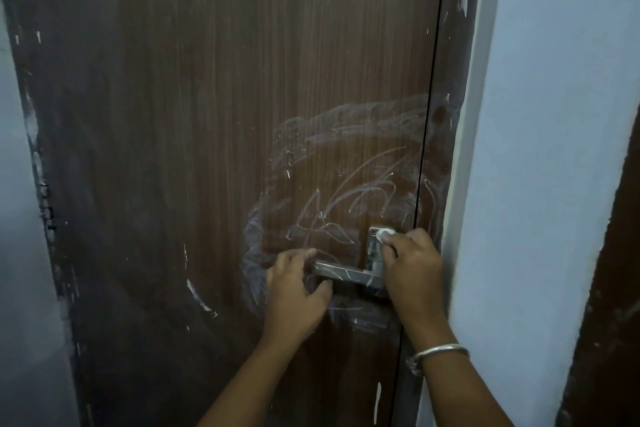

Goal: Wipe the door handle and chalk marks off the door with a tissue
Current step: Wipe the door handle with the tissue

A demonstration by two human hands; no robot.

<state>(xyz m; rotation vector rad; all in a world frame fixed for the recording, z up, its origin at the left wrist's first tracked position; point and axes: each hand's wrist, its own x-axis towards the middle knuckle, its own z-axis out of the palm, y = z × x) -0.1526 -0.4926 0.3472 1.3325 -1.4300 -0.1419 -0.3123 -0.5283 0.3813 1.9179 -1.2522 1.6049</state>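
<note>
The right hand (412, 263) presses a small wad of white tissue (385, 236) against the upper part of the metal backplate (375, 253), fingers curled closed around the wad. The left hand (298, 284) holds the free end of the door handle (341, 271) in a loose pinch, thumb below the lever and fingers above it, steadying it.

Procedure for the current step, as judged from this position:

1. Keep the lever braced with the left hand so it does not dip under wiping pressure.
2. Work the tissue down the plate, then along the lever toward its free end.
3. Turn the wad to a clean face once it greys.

Chalk marks (346, 204) cover the brown door (207, 114) above, left of and below the handle, part scribble, part smeared haze. They appear largely unremoved. Wipe them with firm overlapping strokes; light passes are likely only to spread the dust.
</note>
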